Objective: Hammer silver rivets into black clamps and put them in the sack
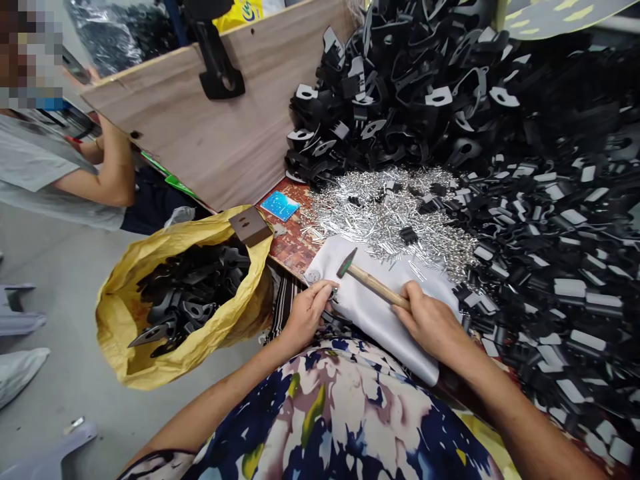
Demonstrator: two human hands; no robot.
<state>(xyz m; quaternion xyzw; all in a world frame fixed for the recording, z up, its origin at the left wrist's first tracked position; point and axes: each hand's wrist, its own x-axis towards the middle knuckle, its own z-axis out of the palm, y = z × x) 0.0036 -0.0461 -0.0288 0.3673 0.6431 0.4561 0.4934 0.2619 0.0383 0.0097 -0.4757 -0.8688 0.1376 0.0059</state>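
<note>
My right hand is closed around the wooden handle of a hammer. The hammer's dark head, greenish on one side, points up and left over a grey sheet at the table edge. Left of it, my left hand has thumb and fingers pinched together by the sheet's edge. A small dark and shiny bit shows at those fingertips, too small to name. Beyond the sheet lies a heap of thin silver metal pins, with a few small black pieces among them.
Large black plastic parts are piled at the back, small black clips at the right. A yellow sack of black parts stands left, a brown block on its rim. Behind a wooden board sits another person.
</note>
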